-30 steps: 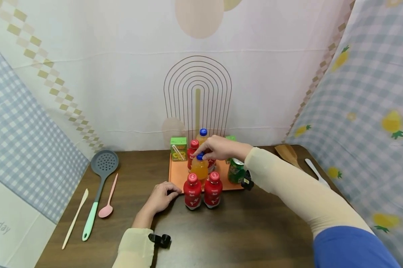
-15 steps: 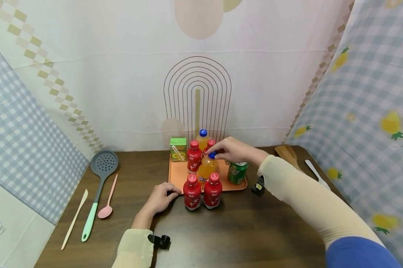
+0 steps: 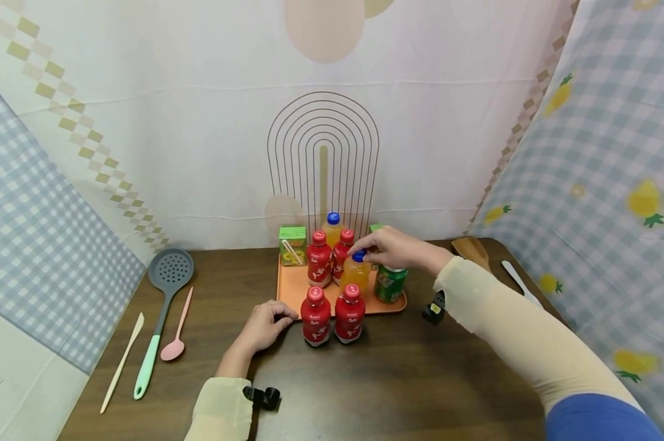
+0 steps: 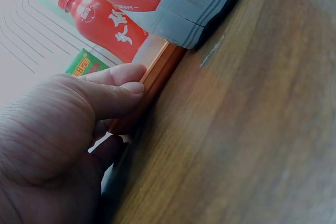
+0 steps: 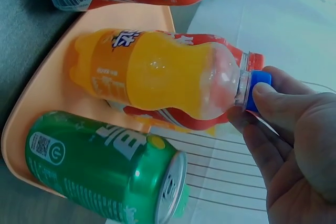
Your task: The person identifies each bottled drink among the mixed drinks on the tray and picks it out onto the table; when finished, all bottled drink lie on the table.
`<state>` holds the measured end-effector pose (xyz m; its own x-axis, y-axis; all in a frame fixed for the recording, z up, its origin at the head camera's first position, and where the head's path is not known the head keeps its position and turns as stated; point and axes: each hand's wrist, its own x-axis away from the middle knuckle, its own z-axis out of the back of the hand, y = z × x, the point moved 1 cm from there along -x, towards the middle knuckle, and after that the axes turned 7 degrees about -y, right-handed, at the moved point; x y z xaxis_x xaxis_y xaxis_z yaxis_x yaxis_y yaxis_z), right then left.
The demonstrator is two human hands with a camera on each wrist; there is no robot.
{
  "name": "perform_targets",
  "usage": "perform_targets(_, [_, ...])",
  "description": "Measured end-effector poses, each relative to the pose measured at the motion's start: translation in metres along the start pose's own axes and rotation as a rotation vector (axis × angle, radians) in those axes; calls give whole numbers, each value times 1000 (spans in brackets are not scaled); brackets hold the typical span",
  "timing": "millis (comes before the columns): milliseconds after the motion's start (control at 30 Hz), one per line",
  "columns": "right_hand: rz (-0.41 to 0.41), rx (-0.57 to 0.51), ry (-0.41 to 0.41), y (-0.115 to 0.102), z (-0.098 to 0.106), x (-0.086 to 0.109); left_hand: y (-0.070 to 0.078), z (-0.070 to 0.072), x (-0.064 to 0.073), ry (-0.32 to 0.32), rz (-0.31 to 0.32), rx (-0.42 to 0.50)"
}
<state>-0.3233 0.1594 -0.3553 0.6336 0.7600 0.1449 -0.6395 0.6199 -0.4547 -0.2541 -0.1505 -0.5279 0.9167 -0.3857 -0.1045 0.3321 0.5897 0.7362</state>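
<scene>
My right hand (image 3: 394, 248) pinches the blue cap (image 5: 261, 91) of an upright orange soda bottle (image 3: 354, 277) above or on the orange tray (image 3: 289, 293); contact with the tray cannot be told. My left hand (image 3: 263, 326) holds the tray's front left rim between thumb and fingers, as the left wrist view shows. On the tray stand two red bottles, one at left (image 3: 319, 262) and one partly hidden (image 3: 340, 256), another orange soda bottle (image 3: 332, 229) at the back, a green can (image 3: 390, 285) and a green drink carton (image 3: 293, 246). Part of a second carton (image 3: 375, 228) shows behind my right hand.
Two red bottles, left (image 3: 315, 320) and right (image 3: 350, 317), stand at the tray's front edge. At left lie a skimmer (image 3: 171, 271), a pink spoon (image 3: 173, 350) and a cream-coloured knife (image 3: 124, 361). A wooden utensil (image 3: 471, 252) and a white-handled utensil (image 3: 518, 280) lie at right.
My right hand has moved the orange soda bottle rightward, from behind the left front red bottle to near the green can. My left hand has stayed at the tray's rim.
</scene>
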Motion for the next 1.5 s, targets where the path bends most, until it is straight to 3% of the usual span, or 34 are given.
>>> perform_targets(467, [23, 5, 4, 8, 3, 13, -1, 0, -2, -7, 7, -7])
perform_targets(600, [25, -6, 100, 12, -4, 17, 0, 1, -2, -12, 17, 0])
perform_targets(800, [-13, -89, 336, 17, -28, 21, -2, 1, -3, 7, -10, -6])
perform_targets(933, [5, -85, 428, 21, -43, 20, -2, 0, -2, 11, -17, -15])
perform_targets(1167, [31, -91, 510, 25, -52, 16, -1, 0, -1, 2, -7, -6])
perform_targets(1500, [20, -189, 551, 23, -57, 22, -1, 0, -1, 2, -6, -5])
